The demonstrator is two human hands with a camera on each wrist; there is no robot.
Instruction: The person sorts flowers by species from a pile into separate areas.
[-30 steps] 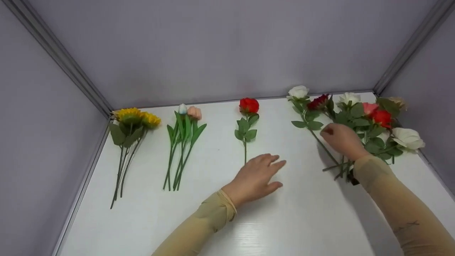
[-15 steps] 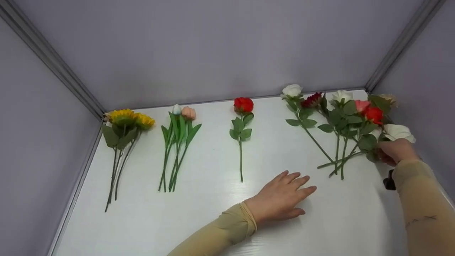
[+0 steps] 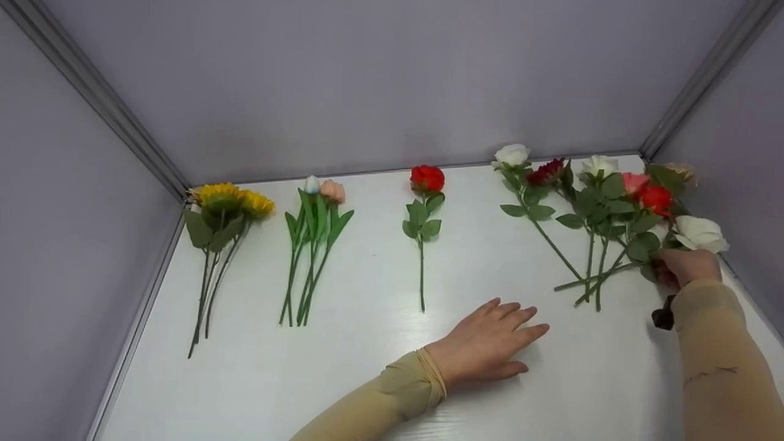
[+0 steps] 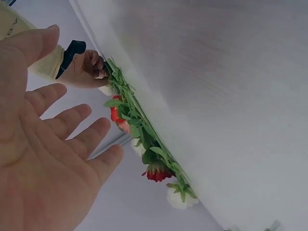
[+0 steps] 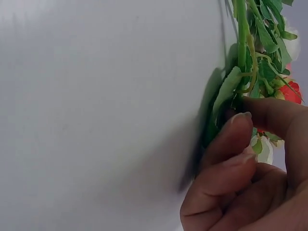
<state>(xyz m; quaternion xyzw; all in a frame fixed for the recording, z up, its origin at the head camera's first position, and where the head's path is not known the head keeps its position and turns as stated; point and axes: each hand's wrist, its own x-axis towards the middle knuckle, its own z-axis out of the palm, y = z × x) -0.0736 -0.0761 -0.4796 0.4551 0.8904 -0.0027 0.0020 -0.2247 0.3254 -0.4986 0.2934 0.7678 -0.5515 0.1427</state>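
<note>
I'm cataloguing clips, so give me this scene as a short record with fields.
Left hand: fingers spread, holds nothing
Right hand: pinches a leafy stem at the pile
Far left: yellow sunflowers
Next: tulips, white and peach blooms
Middle: one red flower, alone
Right: pile with white, red and pink blooms
Surface: white table

In the head view, the bottom edge cuts off 2 sleeves [image 3: 380, 389]; marks [image 3: 710, 372] on the right-hand one are too small to read. A leaf [image 3: 666, 179] partly hides the beige flower [image 3: 688, 174]. In the right wrist view, the right grip [image 5: 250, 178] hides part of the stem [image 5: 241, 43] it pinches. The left wrist view crops the left grip [image 4: 53, 139].
</note>
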